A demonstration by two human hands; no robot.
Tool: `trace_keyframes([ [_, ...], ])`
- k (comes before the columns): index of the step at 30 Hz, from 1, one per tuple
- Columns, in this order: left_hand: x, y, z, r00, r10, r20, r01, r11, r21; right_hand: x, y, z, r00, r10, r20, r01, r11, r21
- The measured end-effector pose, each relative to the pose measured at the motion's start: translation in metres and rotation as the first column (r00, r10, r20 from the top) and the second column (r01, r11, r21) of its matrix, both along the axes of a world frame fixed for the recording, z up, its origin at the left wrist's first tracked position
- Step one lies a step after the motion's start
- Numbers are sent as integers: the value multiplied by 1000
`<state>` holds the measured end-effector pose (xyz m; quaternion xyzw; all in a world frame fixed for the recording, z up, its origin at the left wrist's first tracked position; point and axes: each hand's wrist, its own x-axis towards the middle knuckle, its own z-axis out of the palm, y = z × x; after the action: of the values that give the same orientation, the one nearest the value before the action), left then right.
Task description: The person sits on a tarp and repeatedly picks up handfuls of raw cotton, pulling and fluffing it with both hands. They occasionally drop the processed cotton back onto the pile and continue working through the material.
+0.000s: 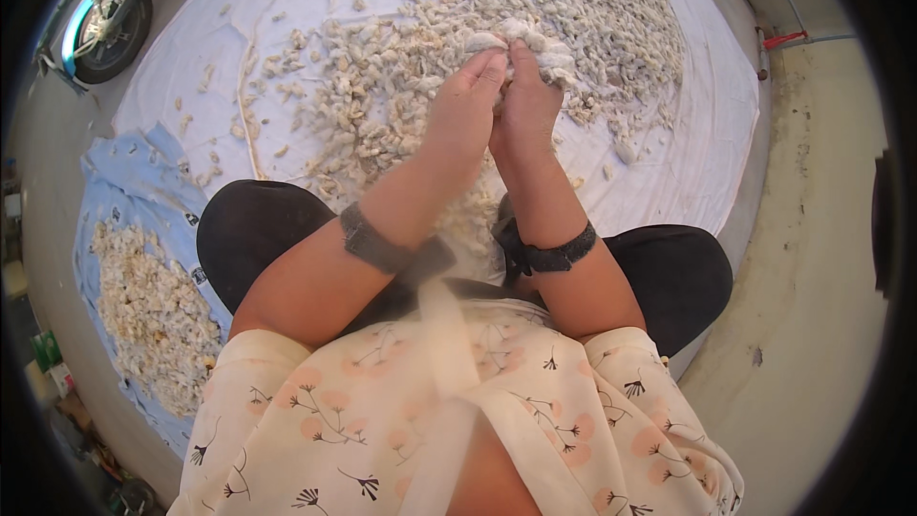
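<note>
My left hand and my right hand meet above a white sheet. Between the fingers of both is a fluffy white wad of what looks like raw cotton. Thumbs and fingertips press into it, and the palms hide its underside. Below and around the hands spreads a wide heap of loose off-white cotton tufts, some with yellowish stains. Looser, greyer tufts cover the far right of the sheet.
To my left, a second cotton heap lies on a blue patterned cloth. A motorcycle wheel stands at the far left. A pale wall runs along the right, near a metal pipe with a red tie. My bent knees flank the sheet.
</note>
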<state>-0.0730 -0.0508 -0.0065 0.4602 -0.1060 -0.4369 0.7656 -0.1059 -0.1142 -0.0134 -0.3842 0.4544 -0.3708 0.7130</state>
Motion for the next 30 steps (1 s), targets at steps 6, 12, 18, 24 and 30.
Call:
trace_keyframes([
  [6,43,9,8,980,20,-198,-31,998,-53,3,64,7,984,176,34,-125,812,-570],
  [12,-3,1,1,997,68,-49,-61,988,140,-3,17,22,996,73,57,-75,996,41],
  [18,45,12,0,970,-31,-239,11,996,-84,8,53,3,991,136,19,-111,875,-470],
  [24,14,2,-6,983,-27,-180,19,999,-47,-1,24,17,987,80,141,-62,990,-125],
  [30,37,7,7,995,75,65,-70,995,-74,7,47,3,995,95,-25,-88,751,-655],
])
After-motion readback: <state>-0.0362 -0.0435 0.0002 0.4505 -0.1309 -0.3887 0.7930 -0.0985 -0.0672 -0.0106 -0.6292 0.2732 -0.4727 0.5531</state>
